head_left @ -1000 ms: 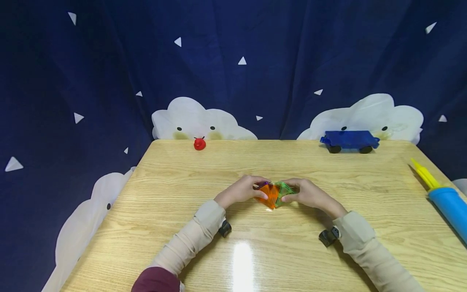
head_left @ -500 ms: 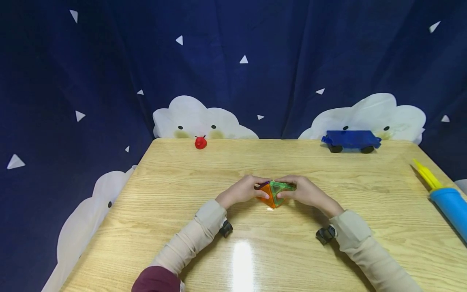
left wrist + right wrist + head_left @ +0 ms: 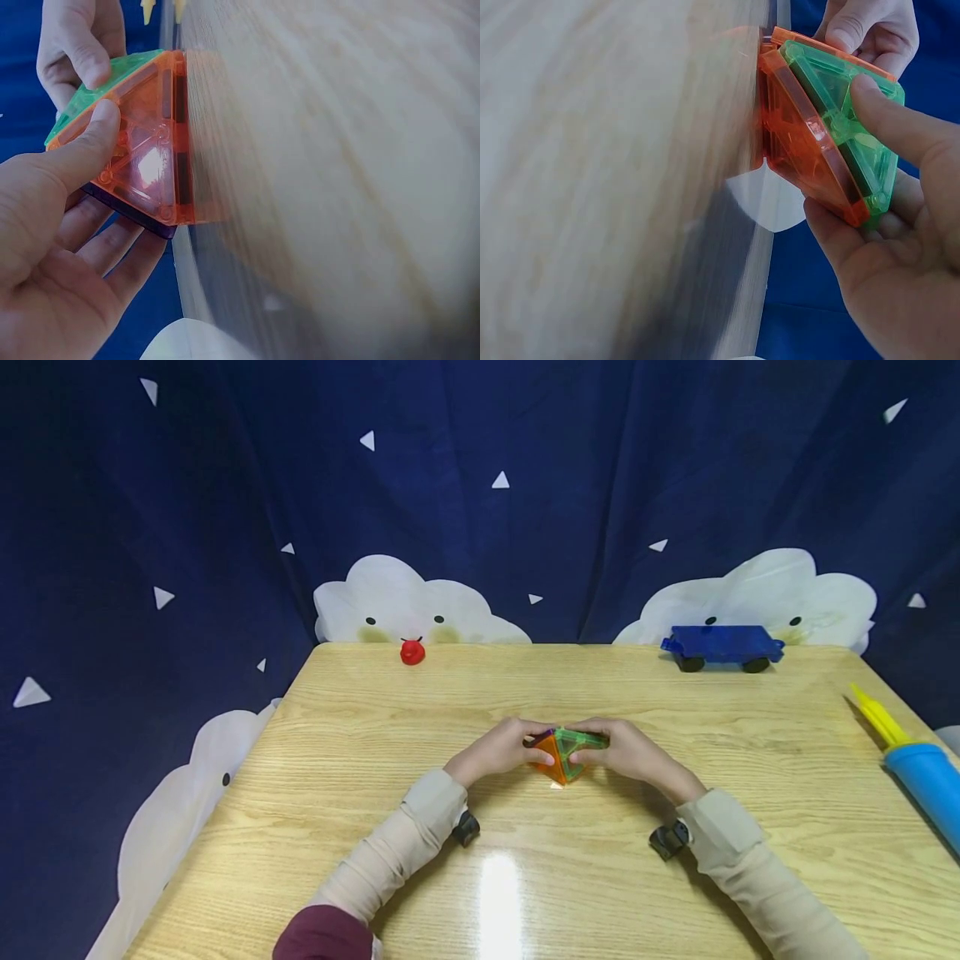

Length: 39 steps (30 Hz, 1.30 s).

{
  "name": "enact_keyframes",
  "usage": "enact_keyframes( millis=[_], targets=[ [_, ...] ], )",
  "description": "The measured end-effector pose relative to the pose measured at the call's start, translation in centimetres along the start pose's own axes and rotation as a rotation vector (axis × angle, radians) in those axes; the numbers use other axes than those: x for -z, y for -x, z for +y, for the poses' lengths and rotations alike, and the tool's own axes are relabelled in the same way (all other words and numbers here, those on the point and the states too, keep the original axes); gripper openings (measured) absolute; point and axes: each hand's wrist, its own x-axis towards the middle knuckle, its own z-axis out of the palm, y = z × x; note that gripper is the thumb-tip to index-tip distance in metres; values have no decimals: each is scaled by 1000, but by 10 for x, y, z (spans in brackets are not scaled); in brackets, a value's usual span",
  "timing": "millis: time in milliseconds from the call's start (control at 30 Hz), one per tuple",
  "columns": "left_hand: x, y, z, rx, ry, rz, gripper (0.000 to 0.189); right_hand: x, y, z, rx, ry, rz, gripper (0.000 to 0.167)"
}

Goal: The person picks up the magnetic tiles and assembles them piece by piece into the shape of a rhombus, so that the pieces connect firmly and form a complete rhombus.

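Observation:
Near the middle of the table, both hands hold a cluster of see-through magnetic tiles with its lower edge right at the tabletop. My left hand (image 3: pixel 498 750) pinches its left side, thumb on an orange triangular tile (image 3: pixel 154 135) and fingers behind a purple tile (image 3: pixel 131 210). On the other side, my right hand (image 3: pixel 630 750) grips green triangular tiles (image 3: pixel 877 161), the thumb on their front face and the fingers behind. In the right wrist view, a green tile lies right along another orange tile (image 3: pixel 802 150). The cluster's rear is mostly hidden by the fingers.
A small red toy (image 3: pixel 412 652) sits at the table's back left edge. At the back right stands a blue toy wagon (image 3: pixel 723 645) with black wheels. A blue hand pump (image 3: pixel 922 777) with a yellow nozzle lies along the right side. Behind hangs a dark blue curtain (image 3: pixel 450 485).
My right hand has shifted slightly left, turning the green tiles so they now lie closer against the orange ones. My left hand has barely moved.

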Motion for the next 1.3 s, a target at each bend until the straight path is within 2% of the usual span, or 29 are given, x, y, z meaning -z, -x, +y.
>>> enact_keyframes(
  millis=[433, 833, 1100, 1300],
  targets=[
    [-1, -12, -2, 14, -16, 41, 48, 8, -14, 8, -29, -4, -8, 48],
    [3, -18, -7, 75, -22, 55, 50, 11, -30, 13, -29, -30, -34, 49],
    [4, -18, -6, 84, -21, 55, 49, 12, -31, 11, -44, -35, -32, 49],
    [6, -18, -4, 104, -47, 42, 57, 13, -29, 12, -42, -31, -23, 54]
  ],
)
